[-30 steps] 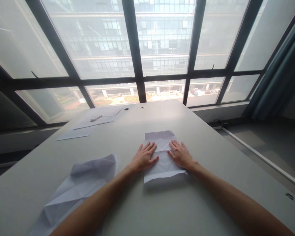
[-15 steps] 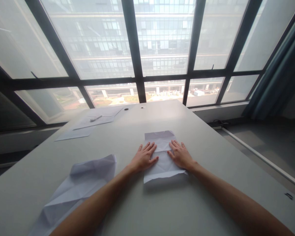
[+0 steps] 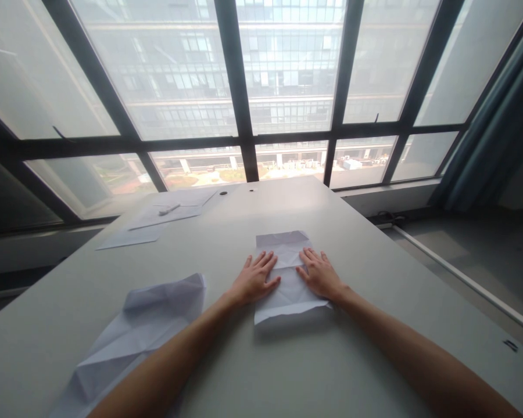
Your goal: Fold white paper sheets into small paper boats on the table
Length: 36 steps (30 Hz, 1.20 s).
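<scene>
Lying palm-down near the center of the frame, the left hand (image 3: 255, 280) and the right hand (image 3: 320, 276) rest on a creased sheet of white paper (image 3: 287, 295), one along each side of it. The fingers of the left hand are extended and slightly parted, pointing toward the upper right, with the thumb set apart and directed inward across the sheet; nothing is gripped. The fingers of the right hand are likewise nearly straight, pointing toward the upper left, the thumb angled inward; this hand, too, lies flat and has hold of nothing. Between the two thumbs the paper is exposed and shows a horizontal fold line; its lower edge is uneven, with a shadow on the white table (image 3: 235, 377) beneath. At lower left, partly hidden by the left forearm (image 3: 174, 351), lies a second sheet (image 3: 157, 310) marked by several folds. Toward the upper left of the tabletop, loose white sheets (image 3: 133, 235) overlap, bearing a small pale object (image 3: 169, 210) too indistinct to identify. Two dark openings (image 3: 223, 193) appear near the far edge. A dark-framed window (image 3: 236, 87) spans the upper frame; a blue-gray curtain (image 3: 492, 128) hangs at upper right.
</scene>
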### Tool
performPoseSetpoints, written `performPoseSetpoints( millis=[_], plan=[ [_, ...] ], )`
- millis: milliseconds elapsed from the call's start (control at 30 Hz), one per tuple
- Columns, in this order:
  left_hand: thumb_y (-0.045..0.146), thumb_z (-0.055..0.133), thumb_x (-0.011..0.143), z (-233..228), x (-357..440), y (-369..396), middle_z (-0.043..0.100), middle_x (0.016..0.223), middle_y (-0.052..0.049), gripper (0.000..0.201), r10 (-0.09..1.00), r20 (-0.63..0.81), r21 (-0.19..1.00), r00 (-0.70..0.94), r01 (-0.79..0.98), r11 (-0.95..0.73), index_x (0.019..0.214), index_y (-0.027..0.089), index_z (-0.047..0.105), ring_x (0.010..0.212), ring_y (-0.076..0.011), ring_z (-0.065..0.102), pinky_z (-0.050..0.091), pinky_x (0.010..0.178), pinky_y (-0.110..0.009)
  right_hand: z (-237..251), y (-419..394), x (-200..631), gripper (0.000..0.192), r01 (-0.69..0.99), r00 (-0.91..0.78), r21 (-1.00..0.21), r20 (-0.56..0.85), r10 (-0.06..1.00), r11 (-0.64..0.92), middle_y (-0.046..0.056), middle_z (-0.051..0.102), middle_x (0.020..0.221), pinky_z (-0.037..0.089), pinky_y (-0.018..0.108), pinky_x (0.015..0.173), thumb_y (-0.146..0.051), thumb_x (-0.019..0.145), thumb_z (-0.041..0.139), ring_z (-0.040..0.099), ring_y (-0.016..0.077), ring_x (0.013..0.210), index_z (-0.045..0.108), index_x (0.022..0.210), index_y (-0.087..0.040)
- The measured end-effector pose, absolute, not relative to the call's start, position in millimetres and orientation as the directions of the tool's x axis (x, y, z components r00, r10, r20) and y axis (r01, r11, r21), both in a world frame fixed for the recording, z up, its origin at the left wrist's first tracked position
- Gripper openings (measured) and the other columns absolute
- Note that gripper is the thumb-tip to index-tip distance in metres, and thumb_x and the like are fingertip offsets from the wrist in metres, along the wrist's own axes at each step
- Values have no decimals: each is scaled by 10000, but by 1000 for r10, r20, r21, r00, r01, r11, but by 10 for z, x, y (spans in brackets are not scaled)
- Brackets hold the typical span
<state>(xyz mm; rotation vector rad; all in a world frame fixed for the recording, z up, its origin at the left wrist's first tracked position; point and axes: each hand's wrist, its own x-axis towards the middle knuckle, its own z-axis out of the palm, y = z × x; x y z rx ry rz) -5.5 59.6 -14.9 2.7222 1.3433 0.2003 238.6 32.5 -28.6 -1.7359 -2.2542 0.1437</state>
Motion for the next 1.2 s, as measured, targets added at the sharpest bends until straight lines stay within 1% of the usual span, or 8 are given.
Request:
performPoseSetpoints(
  millis=[633, 1033, 1100, 1200],
  plan=[
    [621, 350, 963, -120, -38, 582, 202, 1623, -49, 711, 805, 43, 152, 592, 793, -591, 1554, 233, 284, 1506, -264, 147, 98, 1202, -507, -279, 326, 2389, 579, 931, -227, -253, 166, 960, 264, 141, 324, 1578, 107, 496, 1193, -451, 1011, 349, 235, 253, 1474, 373, 1493, -132],
    [606, 384, 962, -125, -45, 580, 243, 1612, -68, 692, 800, 71, 172, 596, 782, -599, 1544, 240, 311, 1500, -280, 171, 126, 1194, -527, -260, 319, 2379, 564, 935, -231, -238, 149, 962, 261, 152, 317, 1579, 96, 501, 1192, -434, 1012, 347, 235, 258, 1475, 382, 1488, -133],
    [603, 385, 962, -124, -46, 580, 245, 1612, -69, 691, 800, 72, 171, 596, 783, -598, 1545, 238, 310, 1500, -280, 172, 127, 1194, -527, -221, 297, 2366, 547, 944, -225, -201, 193, 955, 263, 167, 314, 1577, 66, 518, 1193, -406, 1007, 370, 218, 272, 1480, 409, 1472, -121],
    [605, 383, 962, -131, -46, 582, 238, 1614, -69, 696, 800, 73, 165, 596, 784, -599, 1544, 230, 310, 1500, -279, 169, 126, 1194, -525, -118, 229, 2310, 517, 935, -280, -119, 328, 902, 334, 176, 288, 1585, -16, 527, 1196, -335, 991, 414, 152, 284, 1497, 443, 1452, -103]
  ],
)
